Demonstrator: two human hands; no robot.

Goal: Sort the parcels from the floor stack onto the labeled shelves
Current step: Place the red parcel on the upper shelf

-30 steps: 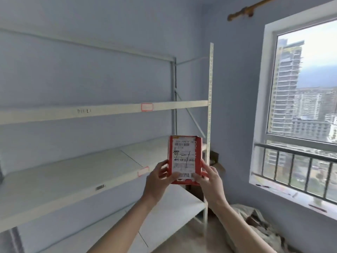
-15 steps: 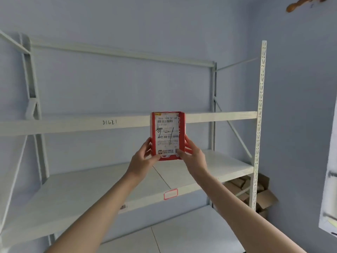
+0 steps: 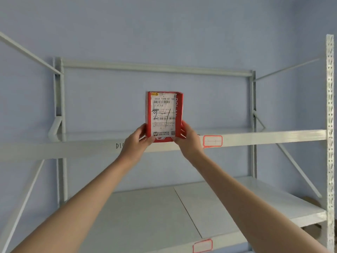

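A small red parcel (image 3: 179, 106) with a white shipping label marked "2-1" by hand stands upright in front of me, held up at the height of the upper shelf (image 3: 273, 136). My left hand (image 3: 135, 141) grips its lower left edge and my right hand (image 3: 188, 139) grips its lower right edge. A red-framed label (image 3: 212, 141) is stuck on the upper shelf's front beam, just right of my right hand. Below lies the lower shelf (image 3: 228, 201), with another red-framed label (image 3: 202, 245) on its front edge.
The white metal rack stands against a blue wall. A perforated upright post (image 3: 330, 143) marks its right front corner, and diagonal braces run at both sides. Handwriting (image 3: 119, 146) on the upper beam is partly hidden by my left hand. Cardboard (image 3: 310, 232) shows low at the right.
My view has swung left from the window to face the rack. Both hands have raised the red parcel from the lower shelf's height to the upper shelf's front beam.
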